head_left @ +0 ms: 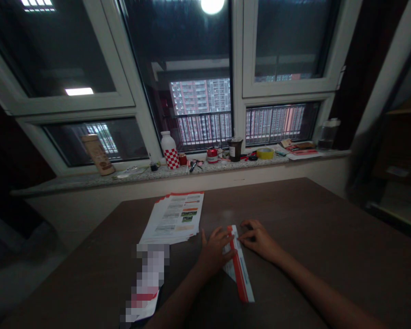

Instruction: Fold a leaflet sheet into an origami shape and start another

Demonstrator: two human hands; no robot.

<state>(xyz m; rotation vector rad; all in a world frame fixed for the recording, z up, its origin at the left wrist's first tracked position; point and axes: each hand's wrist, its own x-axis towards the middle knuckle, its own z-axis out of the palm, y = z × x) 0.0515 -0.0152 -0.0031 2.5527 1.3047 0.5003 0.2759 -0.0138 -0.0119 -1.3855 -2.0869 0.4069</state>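
A folded strip of paper (243,272), red and white with print, lies lengthwise in front of me on the dark brown table. A triangular flap of it shows on its left side. My left hand (214,251) rests flat on the paper's upper left part with its fingers spread. To the right of the strip, my right hand (260,240) is loosely bent with its fingers apart. Its fingertips are close to the paper's right edge; whether they touch it I cannot tell.
Up and left lies a fanned stack of printed sheets (173,217). A partly pixelated flat object (149,283) is nearer me, left of my forearm. The windowsill (137,175) holds a checkered bottle (171,153), a dark cup (235,150), yellow tape (265,153) and a tan tumbler (98,155).
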